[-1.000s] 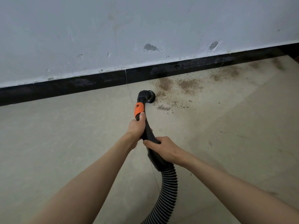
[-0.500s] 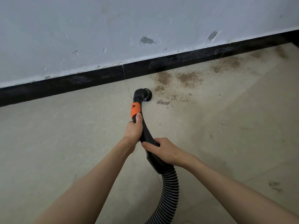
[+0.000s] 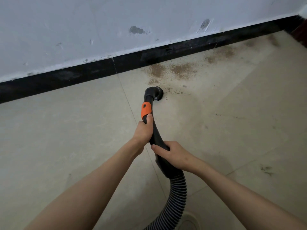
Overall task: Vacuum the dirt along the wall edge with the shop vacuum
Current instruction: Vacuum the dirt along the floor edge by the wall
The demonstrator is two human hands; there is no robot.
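I wrap my left hand (image 3: 144,130) round the wand (image 3: 156,136) behind its orange collar (image 3: 146,110) to steer, my right hand (image 3: 172,155) gripping lower for support; the dirt (image 3: 174,70) lies at one o'clock of the nozzle (image 3: 157,94), along the baseboard (image 3: 83,73).

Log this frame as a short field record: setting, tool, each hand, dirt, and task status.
setting: tiled floor meeting a pale wall with a black baseboard
tool: black vacuum wand with orange collar, round brush nozzle on the floor, ribbed hose trailing back
left hand: grips the wand just below the orange collar
right hand: grips the wand lower, near the hose joint
dirt: brown patches along the baseboard, right of and beyond the nozzle
status: dirt remains, nozzle at its near edge
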